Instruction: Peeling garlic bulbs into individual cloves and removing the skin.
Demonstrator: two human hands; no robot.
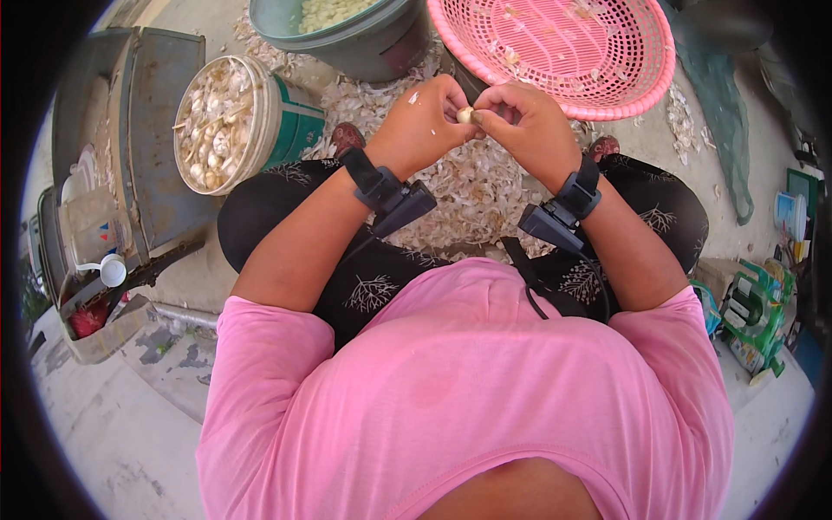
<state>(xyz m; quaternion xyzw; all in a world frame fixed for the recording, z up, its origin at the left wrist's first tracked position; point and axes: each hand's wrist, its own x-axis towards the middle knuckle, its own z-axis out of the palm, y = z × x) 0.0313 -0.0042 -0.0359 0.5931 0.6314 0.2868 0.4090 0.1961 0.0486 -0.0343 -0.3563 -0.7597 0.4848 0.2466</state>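
Observation:
A small pale garlic clove (pixel 464 114) is pinched between my two hands, in front of me above the ground. My left hand (pixel 423 128) grips it from the left, thumb and fingers closed. From the right, my right hand (pixel 530 128) has its thumb and bent forefinger against the same clove. Some of its fingers are hidden behind the hand. A bit of pale skin sticks to the back of my left hand. Below both hands lies a thick heap of papery garlic skins (pixel 464 195), between my legs.
A white-rimmed bucket of unpeeled garlic (pixel 215 130) stands at the left. Ahead are a grey-green bucket (pixel 368 43) holding pale peeled cloves and a pink perforated basket (pixel 654 65) with loose skins. A metal cart (pixel 169 130) stands far left; green packages (pixel 754 303) lie at right.

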